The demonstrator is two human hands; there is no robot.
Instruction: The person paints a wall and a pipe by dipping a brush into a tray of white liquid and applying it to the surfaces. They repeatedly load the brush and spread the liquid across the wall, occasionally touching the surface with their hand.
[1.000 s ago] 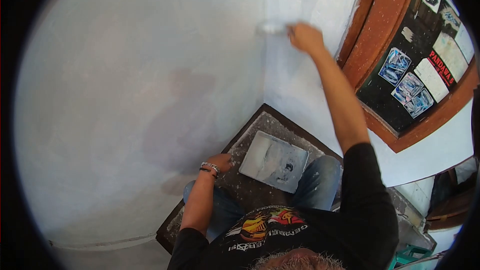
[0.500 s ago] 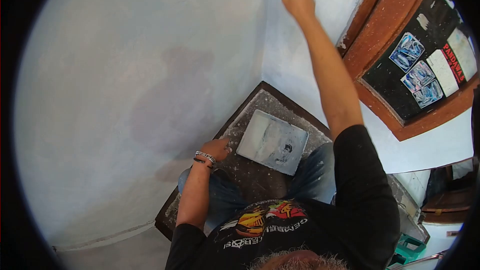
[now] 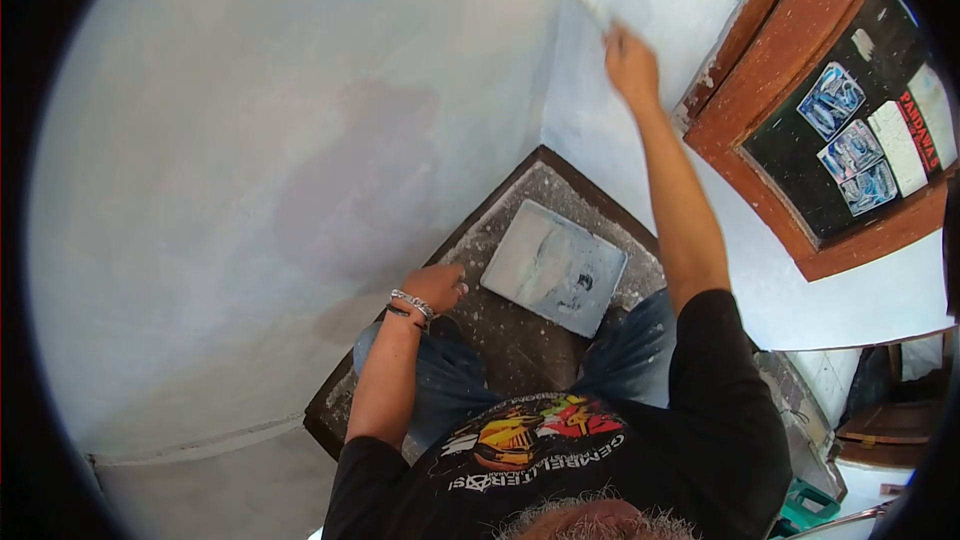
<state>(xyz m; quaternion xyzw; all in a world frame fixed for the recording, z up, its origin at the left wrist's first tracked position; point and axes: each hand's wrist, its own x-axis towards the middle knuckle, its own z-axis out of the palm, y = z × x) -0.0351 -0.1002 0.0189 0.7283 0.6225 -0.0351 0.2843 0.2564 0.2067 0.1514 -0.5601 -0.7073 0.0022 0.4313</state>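
My right hand is raised at the corner of two walls, its fingers closed around the handle of a paintbrush. The pale far end of the brush is blurred and points up and left to the left wall; whether it touches cannot be told. Low beside that wall, my left hand hovers over my knee with its fingers curled in and nothing visible in them. A paint tray smeared with pale paint lies between my knees, a little right of my left hand.
The tray stands on a dark, paint-spattered ledge in the corner. To the right is a brown wooden frame around a black panel with stickers. A green plastic object sits at the lower right.
My right hand has come down and slightly right with the paintbrush, so more of the brush shows. The view has shifted slightly. My left hand stays nearly in place.
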